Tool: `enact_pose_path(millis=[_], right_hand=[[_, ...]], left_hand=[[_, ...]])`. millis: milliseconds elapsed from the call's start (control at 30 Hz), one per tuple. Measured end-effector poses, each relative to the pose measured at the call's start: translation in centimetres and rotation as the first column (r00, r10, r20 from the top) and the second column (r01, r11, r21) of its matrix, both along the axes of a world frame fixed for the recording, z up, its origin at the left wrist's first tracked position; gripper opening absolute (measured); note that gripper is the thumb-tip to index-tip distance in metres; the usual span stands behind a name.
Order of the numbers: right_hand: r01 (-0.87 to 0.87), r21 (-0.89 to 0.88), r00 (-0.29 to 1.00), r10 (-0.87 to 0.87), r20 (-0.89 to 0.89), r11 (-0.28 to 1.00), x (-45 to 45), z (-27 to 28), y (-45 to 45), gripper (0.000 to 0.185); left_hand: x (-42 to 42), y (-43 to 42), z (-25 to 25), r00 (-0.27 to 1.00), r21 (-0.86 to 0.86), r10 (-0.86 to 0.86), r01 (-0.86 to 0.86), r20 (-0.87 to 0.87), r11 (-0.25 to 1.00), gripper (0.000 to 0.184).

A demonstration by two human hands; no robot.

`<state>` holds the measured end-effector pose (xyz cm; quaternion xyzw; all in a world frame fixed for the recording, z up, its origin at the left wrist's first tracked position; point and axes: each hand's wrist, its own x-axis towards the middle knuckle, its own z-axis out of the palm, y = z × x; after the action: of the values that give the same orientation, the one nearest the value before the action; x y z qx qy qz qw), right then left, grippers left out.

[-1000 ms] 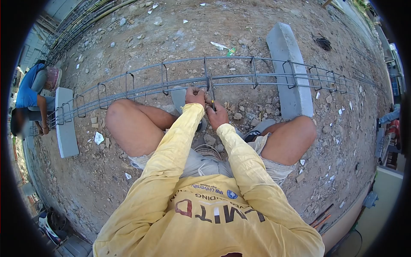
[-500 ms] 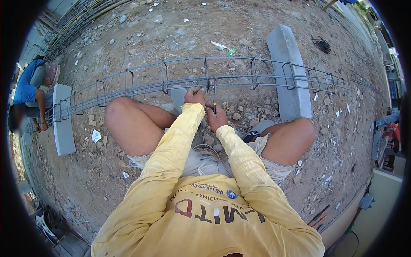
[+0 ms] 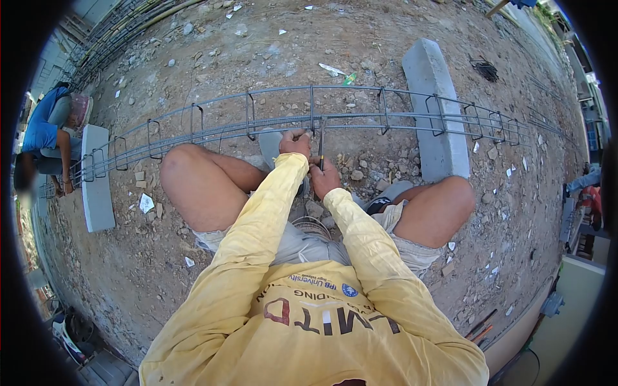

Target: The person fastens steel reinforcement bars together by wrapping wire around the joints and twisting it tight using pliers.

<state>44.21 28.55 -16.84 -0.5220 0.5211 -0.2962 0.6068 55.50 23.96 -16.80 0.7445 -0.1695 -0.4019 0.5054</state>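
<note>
A long rebar cage (image 3: 351, 116) of thin steel bars with square stirrups runs across in front of my bent knees. My left hand (image 3: 294, 144) is closed at its near lower bars, beside a stirrup; the fingertips are partly hidden. Lower and just to the right, my right hand (image 3: 326, 178) is wrapped round a slim dark hand tool (image 3: 322, 143) with a small yellow mark. The tool points away from me, and its far end meets the bars near that stirrup. Its exact kind is too small to make out.
Concrete blocks support the cage at right (image 3: 438, 109) and left (image 3: 96, 183). A co-worker in a blue shirt (image 3: 42, 132) bends over the cage's left end. Stones and white shards (image 3: 147, 203) litter the dirt. A dark wire bundle (image 3: 484, 69) lies beyond the right block.
The view has shifted very slightly. Both my hands stay at the same spot on the cage, with the tool still in my right hand.
</note>
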Motion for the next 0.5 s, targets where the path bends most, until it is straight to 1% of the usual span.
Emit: enact_pose_path(millis=[33, 133, 167, 233, 333, 367, 433, 500], right_hand=[[-0.004, 0.025, 1.000, 0.003, 0.015, 1.000, -0.1, 0.0, 0.0, 0.016], [0.025, 0.089, 0.998, -0.031, 0.061, 0.996, -0.2, 1.1, -0.1, 0.017], [0.044, 0.113, 0.996, -0.052, 0.074, 0.993, -0.2, 1.7, -0.2, 0.017], [0.085, 0.186, 0.991, -0.103, 0.089, 0.979, -0.1, 2.8, -0.2, 0.017], [0.069, 0.014, 0.997, -0.068, -0.044, 0.998, -0.4, 0.4, -0.4, 0.018], [0.071, 0.009, 0.996, -0.070, -0.046, 0.997, -0.6, -0.3, -0.4, 0.018], [0.072, 0.001, 0.996, -0.072, -0.047, 0.997, -0.6, -0.5, -0.5, 0.018], [0.041, -0.036, 0.994, -0.044, -0.096, 0.999, -0.8, -0.1, -0.6, 0.018]], left_hand=[[-0.2, 0.0, 0.5, 1.000, -0.006, -0.001, 0.001, 0.020, 1.000, 0.025], [-0.2, -0.3, -0.6, 0.998, -0.033, 0.003, -0.005, -0.070, 0.999, 0.024], [-0.2, -0.3, -1.0, 0.999, -0.037, -0.006, 0.004, -0.041, 0.999, 0.023], [-0.3, -0.1, 0.3, 1.000, -0.043, -0.019, 0.019, 0.018, 0.999, 0.022], [0.4, -0.5, -1.8, 0.976, -0.034, -0.070, 0.078, 0.207, 0.996, 0.020], [0.2, -0.6, -2.0, 0.978, -0.034, -0.063, 0.071, 0.201, 0.997, 0.019], [-0.2, -0.3, -0.7, 0.980, -0.033, -0.046, 0.053, 0.193, 0.998, 0.018], [-0.8, 0.0, 0.5, 0.987, 0.005, -0.048, 0.048, 0.152, 0.999, 0.018]])
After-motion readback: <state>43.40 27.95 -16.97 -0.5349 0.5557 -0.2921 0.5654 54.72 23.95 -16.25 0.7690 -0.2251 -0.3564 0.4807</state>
